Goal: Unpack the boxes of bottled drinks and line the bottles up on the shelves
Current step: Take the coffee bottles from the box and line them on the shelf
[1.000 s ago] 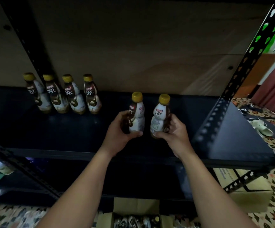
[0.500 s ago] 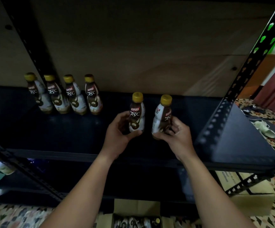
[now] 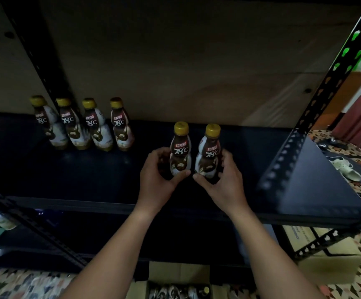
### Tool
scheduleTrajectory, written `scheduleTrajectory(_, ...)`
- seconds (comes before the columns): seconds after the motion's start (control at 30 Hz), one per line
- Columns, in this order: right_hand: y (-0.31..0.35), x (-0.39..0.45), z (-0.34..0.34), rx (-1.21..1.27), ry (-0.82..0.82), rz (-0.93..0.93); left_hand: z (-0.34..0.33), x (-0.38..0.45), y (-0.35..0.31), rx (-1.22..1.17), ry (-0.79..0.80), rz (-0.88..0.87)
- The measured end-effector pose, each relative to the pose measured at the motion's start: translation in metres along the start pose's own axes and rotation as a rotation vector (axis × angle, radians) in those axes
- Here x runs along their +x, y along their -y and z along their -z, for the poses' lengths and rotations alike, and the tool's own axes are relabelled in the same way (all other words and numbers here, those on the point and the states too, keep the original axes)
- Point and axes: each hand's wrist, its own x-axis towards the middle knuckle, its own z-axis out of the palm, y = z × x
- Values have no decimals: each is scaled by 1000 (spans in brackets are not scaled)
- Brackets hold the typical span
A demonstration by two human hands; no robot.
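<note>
Four Kopiko 78°C bottles [image 3: 82, 124] shelved at 10 o'clock; left hand [image 3: 158, 171] and right hand [image 3: 222, 178] each grip another bottle upright, open box [image 3: 175, 290] at 6 o'clock still stocked.

a single head-worn view is given, aimed forward and down into a dark metal shelf [image 3: 45, 175] from close range; both forearms are seen entering from 6 o'clock, a floor carton [image 3: 175, 275] lying below.

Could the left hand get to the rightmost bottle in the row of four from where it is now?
Probably yes: bare shelf lies between the left hand and the rightmost bottle of the row, but that hand already grips a bottle.
</note>
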Motion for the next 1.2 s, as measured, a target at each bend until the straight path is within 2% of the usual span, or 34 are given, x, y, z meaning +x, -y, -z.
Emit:
scheduleTrajectory(0.33,5,-5,-14,-183,49,90,-3,-5,-4,-15,-123,-6)
scheduleTrajectory(0.53,10,9,-30,-203,16,92,6,13,9,94,-199,-39)
scheduleTrajectory(0.8,17,45,-72,-247,11,54,30,63,31,274,-193,-36)
scheduleTrajectory(1.2,25,79,-115,-289,0,-14,35,81,50,301,-202,-115)
